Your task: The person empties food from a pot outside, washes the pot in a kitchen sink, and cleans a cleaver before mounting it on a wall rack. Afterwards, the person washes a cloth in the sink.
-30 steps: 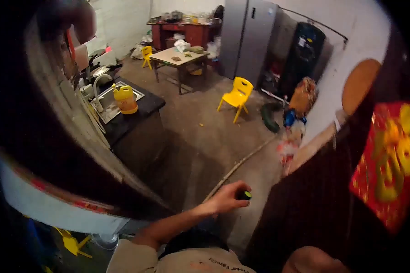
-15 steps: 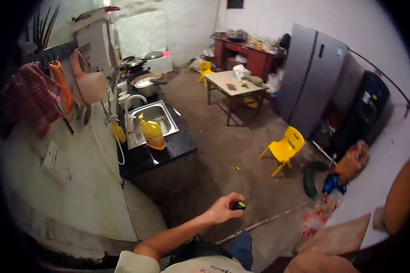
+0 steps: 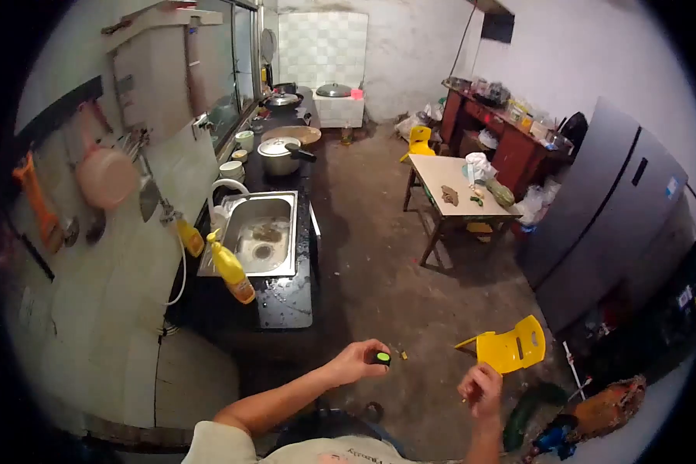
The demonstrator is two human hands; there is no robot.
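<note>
Head view: green-ended dark object (image 3: pixel 381 359) protrudes from curled left fingers (image 3: pixel 374 345).

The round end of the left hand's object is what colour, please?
Its round end is bright green, clearest in the head view.

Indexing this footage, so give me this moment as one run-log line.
left hand: holding dark green-topped object | right hand: fingers curled, contents unclear | beyond right: yellow chair

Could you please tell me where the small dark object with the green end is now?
In the head view, the dark object is in the left hand, below the centre, with the right hand to its right.
</note>
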